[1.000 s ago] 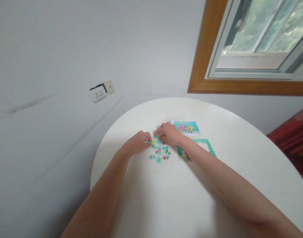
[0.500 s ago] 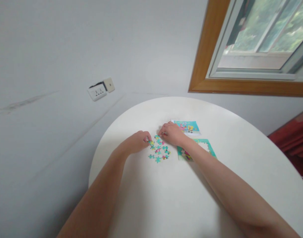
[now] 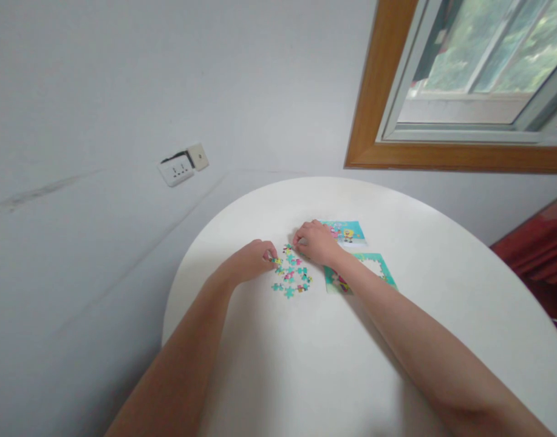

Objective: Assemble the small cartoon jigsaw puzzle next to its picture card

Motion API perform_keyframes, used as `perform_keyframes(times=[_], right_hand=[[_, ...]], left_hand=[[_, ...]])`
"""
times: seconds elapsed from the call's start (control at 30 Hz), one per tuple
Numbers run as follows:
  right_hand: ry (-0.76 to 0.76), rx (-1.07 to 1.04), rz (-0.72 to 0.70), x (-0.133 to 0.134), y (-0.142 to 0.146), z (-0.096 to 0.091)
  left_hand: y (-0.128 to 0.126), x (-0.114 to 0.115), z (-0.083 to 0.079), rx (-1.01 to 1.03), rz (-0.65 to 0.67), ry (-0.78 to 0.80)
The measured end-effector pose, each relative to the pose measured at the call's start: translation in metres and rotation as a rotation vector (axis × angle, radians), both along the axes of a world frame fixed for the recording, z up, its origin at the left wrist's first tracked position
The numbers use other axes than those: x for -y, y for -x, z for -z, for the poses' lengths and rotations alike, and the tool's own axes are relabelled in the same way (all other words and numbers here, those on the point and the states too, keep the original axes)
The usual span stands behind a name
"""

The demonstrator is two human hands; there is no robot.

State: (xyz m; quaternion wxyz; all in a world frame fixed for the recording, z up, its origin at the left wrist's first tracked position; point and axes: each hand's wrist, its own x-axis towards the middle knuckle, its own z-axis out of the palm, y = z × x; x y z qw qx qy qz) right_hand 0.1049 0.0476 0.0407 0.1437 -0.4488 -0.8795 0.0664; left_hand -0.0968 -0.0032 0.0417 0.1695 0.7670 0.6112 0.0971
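Observation:
Several small teal, pink and yellow puzzle pieces [image 3: 291, 276] lie scattered on a round white table [image 3: 396, 340]. My left hand [image 3: 251, 260] rests at the left edge of the pile, fingers pinched on a piece there. My right hand [image 3: 315, 241] is curled at the pile's far right edge, fingers closed on something I cannot make out. Under my right forearm lies a teal puzzle frame board [image 3: 373, 267]. A cartoon picture card [image 3: 348, 232] sits just beyond my right hand.
The table stands against a grey wall with a white socket plate [image 3: 180, 165]. A wood-framed window [image 3: 464, 91] is at the upper right. A red cloth [image 3: 537, 243] shows past the table's right edge.
My right hand has drawn back slightly from the pile toward the picture card. My left hand has stayed at the pile's left edge.

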Motion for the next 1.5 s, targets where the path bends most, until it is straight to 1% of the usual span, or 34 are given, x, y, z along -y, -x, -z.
perform_keyframes(times=[0.13, 0.23, 0.33, 0.5, 0.63, 0.8, 0.93, 1.03, 1.1, 1.17, 1.3, 1.5], right_hand=[[-0.013, 0.006, 0.143, -0.002, 0.0, 0.004], [-0.031, -0.019, 0.158, -0.003, -0.001, 0.007], [-0.039, -0.065, 0.121, -0.003, -0.002, 0.008], [-0.025, -0.077, -0.018, -0.003, 0.001, 0.007], [-0.004, -0.066, -0.121, 0.001, 0.003, 0.005], [-0.012, -0.068, -0.159, 0.002, 0.002, 0.003], [-0.013, -0.082, -0.193, -0.001, 0.003, 0.006], [0.013, -0.091, -0.254, 0.0, 0.005, 0.009], [0.025, -0.078, -0.292, 0.002, 0.007, 0.009], [0.018, -0.045, -0.303, 0.007, 0.009, 0.007], [0.0, 0.002, -0.277, 0.015, 0.014, 0.002], [0.058, -0.046, -0.256, 0.014, 0.015, 0.001]], left_hand=[[0.001, -0.001, 0.002, 0.019, 0.004, -0.012], [-0.001, -0.001, 0.0, 0.033, 0.002, -0.017], [-0.003, 0.0, -0.004, 0.047, -0.009, -0.028], [-0.004, 0.002, -0.009, 0.099, -0.047, -0.008], [-0.001, 0.001, -0.007, 0.16, -0.08, 0.021], [0.002, -0.001, -0.005, 0.229, -0.099, 0.034], [0.009, -0.003, -0.005, 0.358, -0.151, 0.044], [0.013, -0.004, -0.005, 0.487, -0.202, 0.036], [0.014, -0.004, -0.005, 0.512, -0.205, 0.034], [0.014, -0.005, -0.005, 0.497, -0.198, 0.03], [0.012, -0.004, -0.005, 0.466, -0.181, -0.01], [0.013, -0.004, -0.004, 0.477, -0.176, -0.037]])
